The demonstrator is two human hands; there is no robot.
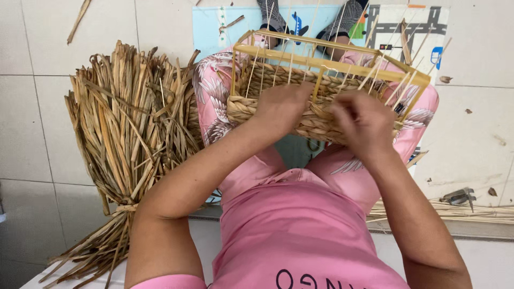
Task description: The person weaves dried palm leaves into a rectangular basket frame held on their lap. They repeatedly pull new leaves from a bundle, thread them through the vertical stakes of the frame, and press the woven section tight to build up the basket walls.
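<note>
Both grips closed on the half-woven basket [316, 115]: left hand [281, 107], right hand [364, 120]; hard tugging could snap thin upright stakes [292, 67].

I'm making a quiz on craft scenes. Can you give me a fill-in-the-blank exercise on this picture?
1. Both hands, left hand and right hand, rest on a half-woven ____ on a wooden frame.
2. The bundle of dried leaves lies on the person's ____ side.
3. The person's clothing is ____.

Answers: basket; left; pink
</note>
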